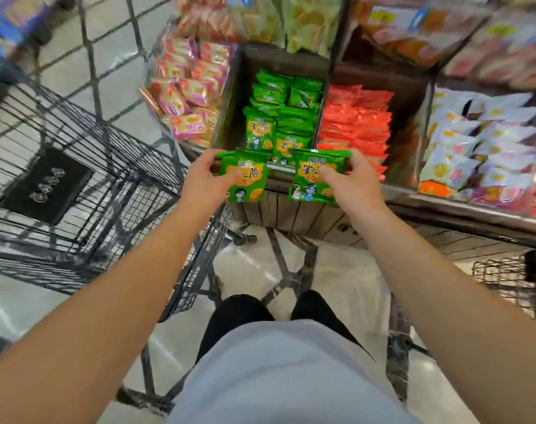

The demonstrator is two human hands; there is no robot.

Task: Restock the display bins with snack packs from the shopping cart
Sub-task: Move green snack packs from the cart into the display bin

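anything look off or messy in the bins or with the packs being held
Nothing stands out. The left hand and right hand each hold a green snack pack at the near edge of the green bin, matching the packs in it. Neighbouring bins look sorted by colour.

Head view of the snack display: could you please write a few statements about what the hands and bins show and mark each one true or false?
1. Each hand holds a green snack pack. True: the left hand grips one green pack, and the right hand grips another.
2. The bin ahead of the hands holds blue packs. False: it holds green packs.
3. Orange-red packs fill the bin to its right. True.
4. The shopping cart stands on the person's right. False: it is on their left.
5. The held packs already lie in the bin. False: they are held at its near edge.
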